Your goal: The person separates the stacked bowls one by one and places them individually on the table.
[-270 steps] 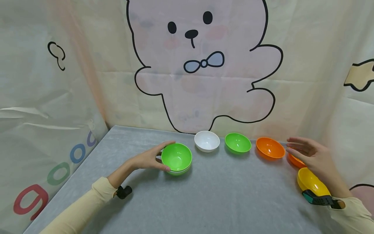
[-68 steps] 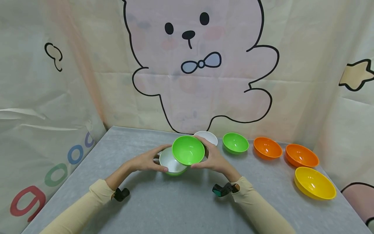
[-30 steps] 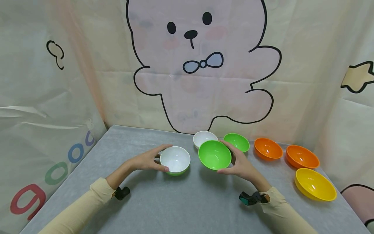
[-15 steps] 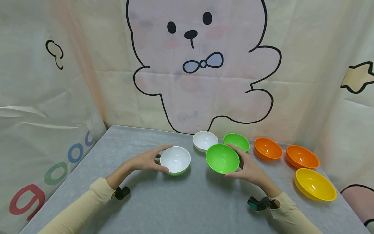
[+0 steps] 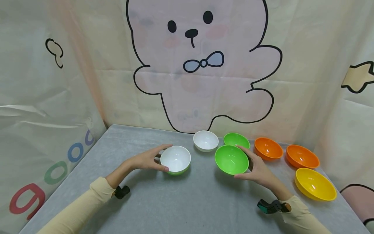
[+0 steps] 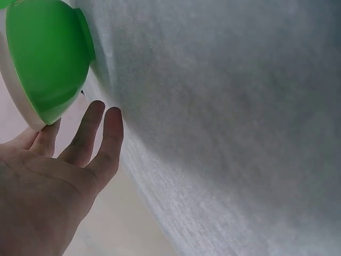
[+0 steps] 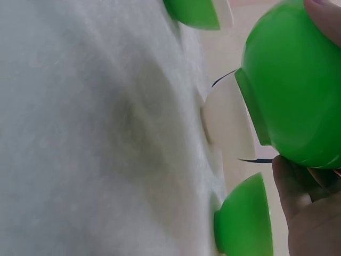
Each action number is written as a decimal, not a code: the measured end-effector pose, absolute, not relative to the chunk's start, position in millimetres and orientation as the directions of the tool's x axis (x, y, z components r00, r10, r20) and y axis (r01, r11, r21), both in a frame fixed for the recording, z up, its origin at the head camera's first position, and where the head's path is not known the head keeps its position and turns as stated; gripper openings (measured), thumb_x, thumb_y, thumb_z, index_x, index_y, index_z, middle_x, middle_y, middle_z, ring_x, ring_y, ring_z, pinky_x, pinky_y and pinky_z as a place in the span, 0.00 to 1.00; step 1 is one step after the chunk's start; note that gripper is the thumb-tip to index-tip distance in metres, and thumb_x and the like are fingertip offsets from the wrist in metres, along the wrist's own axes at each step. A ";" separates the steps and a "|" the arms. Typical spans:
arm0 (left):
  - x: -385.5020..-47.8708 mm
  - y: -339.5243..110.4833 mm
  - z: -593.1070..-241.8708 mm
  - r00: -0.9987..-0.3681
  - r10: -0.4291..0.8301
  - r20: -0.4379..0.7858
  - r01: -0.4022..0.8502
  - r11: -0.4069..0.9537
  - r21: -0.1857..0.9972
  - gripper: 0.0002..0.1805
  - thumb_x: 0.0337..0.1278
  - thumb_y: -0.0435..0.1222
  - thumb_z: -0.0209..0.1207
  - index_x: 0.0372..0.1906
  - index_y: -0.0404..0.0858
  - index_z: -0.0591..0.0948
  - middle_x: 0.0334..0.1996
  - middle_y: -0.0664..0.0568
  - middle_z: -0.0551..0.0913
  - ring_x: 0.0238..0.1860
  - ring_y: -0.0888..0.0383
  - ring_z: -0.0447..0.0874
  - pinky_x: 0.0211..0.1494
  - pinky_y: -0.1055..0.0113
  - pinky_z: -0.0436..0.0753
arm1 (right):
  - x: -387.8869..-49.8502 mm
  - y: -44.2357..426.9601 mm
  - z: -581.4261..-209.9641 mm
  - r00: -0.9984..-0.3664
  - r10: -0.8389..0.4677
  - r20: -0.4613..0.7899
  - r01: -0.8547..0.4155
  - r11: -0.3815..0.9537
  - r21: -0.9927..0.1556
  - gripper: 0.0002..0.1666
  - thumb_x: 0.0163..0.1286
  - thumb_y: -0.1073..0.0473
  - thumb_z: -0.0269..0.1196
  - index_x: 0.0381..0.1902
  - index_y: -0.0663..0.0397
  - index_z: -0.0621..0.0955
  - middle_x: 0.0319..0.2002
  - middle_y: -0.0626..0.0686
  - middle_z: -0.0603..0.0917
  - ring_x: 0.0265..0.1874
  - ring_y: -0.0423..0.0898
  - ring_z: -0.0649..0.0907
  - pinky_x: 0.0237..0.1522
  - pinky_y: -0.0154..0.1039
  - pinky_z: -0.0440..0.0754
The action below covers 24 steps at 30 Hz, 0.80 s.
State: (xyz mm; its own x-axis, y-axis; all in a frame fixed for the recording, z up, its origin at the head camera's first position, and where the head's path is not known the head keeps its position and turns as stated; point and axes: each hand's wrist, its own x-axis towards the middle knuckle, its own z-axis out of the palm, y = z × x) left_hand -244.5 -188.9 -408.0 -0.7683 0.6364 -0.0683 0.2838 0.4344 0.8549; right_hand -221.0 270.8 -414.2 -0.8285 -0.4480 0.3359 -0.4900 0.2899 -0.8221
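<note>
In the head view my left hand grips the rim of a white bowl, thumb on the near side and a finger on the far side. That white bowl is nested in a green bowl, whose outer wall fills the upper left of the left wrist view. My right hand pinches another green bowl by its right side. Its base hangs above the table in the right wrist view, and a shadow lies beneath it. Part of a second green bowl is hidden behind it.
Along the back edge of the grey table stand a white bowl, an orange bowl and another orange bowl. A larger yellow bowl sits at the right. A cloth backdrop with a cartoon bear rises behind.
The right hand lifted the top green bowl off the left stack, uncovering the white bowl, and carried it rightward, moving further right over the last second. The left hand stays at the stack.
</note>
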 end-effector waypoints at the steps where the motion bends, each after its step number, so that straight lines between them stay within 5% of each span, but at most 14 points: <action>1: -244.4 -188.9 -408.1 -0.768 0.637 -0.068 0.284 0.434 0.855 0.53 0.56 0.43 0.74 0.81 0.47 0.54 0.74 0.43 0.60 0.67 0.36 0.69 0.58 0.49 0.79 | -220.3 272.0 -415.2 -0.829 -0.448 0.335 -0.490 0.292 -0.821 0.61 0.47 0.71 0.82 0.76 0.65 0.62 0.67 0.62 0.69 0.59 0.42 0.75 0.55 0.31 0.77; 24: -245.1 -186.7 -410.4 -0.772 0.632 -0.062 0.289 0.436 0.852 0.54 0.56 0.43 0.74 0.82 0.45 0.54 0.74 0.42 0.59 0.64 0.37 0.72 0.56 0.51 0.80 | -197.3 320.5 -427.4 -0.887 -0.354 0.295 -0.428 0.396 -0.812 0.58 0.52 0.72 0.79 0.77 0.62 0.61 0.71 0.64 0.66 0.62 0.36 0.71 0.56 0.25 0.72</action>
